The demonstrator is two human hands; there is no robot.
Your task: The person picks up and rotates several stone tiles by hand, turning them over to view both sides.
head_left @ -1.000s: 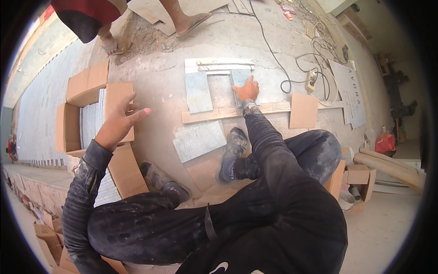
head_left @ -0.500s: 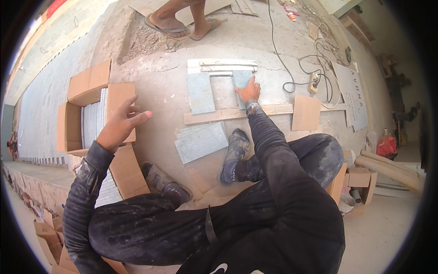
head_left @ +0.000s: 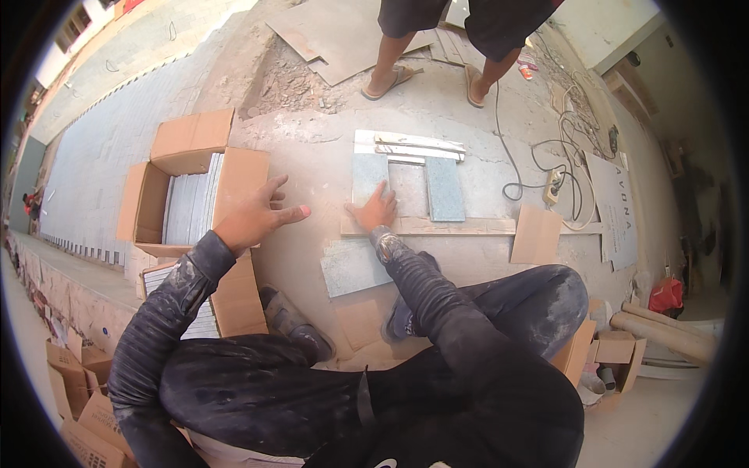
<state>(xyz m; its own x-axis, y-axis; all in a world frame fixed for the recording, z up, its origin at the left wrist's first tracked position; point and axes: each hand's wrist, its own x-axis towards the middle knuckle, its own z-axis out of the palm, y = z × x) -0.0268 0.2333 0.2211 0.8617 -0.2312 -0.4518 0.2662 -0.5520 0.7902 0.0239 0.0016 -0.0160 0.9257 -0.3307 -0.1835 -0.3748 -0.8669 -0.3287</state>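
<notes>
My left hand hangs open in the air beside an open cardboard box holding stacked grey tiles. At the centre, my right hand grips the left upright bluish tile, thumb and fingers at its edges. A matching tile lies parallel to the right, with a gap between the two. Pale narrow strips lie across their far ends; a wooden batten crosses below their near ends. Loose tiles lie near my feet.
Someone's bare legs in sandals stand beyond the tiles. Power cords and a socket strip lie to the right, with a cardboard square, a printed board and long rolls. More cardboard boxes are at lower left.
My right hand has moved from the right bluish tile to the left one. The other person's feet have moved rightward. The view has shifted, so the floor items appear lower.
</notes>
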